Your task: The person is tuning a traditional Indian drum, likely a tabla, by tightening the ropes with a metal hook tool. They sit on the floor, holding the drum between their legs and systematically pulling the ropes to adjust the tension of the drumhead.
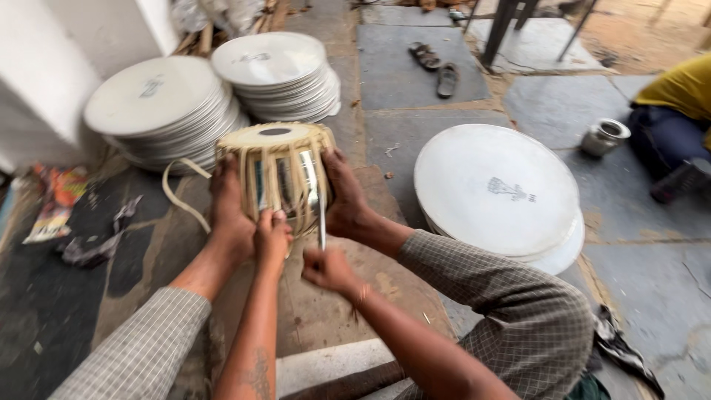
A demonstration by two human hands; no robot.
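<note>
Centre frame: small strapped drum (275,174), gripped between my two feet. My left hand (272,235) pinches a strap; my right hand (327,268) is closed around a thin metal tool (321,221). Upper left: stacked white discs (159,104) on the floor.

This is a floor-level drum-making workshop, open to a yard. On the stone-slab floor (437,67), stacks of round white drumhead skins (159,107) lie at ten and eleven o'clock, another stack (496,189) at three. A half-laced drum (278,174) with hide straps sits at centre. Sandals (437,68) lie at twelve, a small metal pot (603,137) at two, beside a seated person (678,111).
</note>
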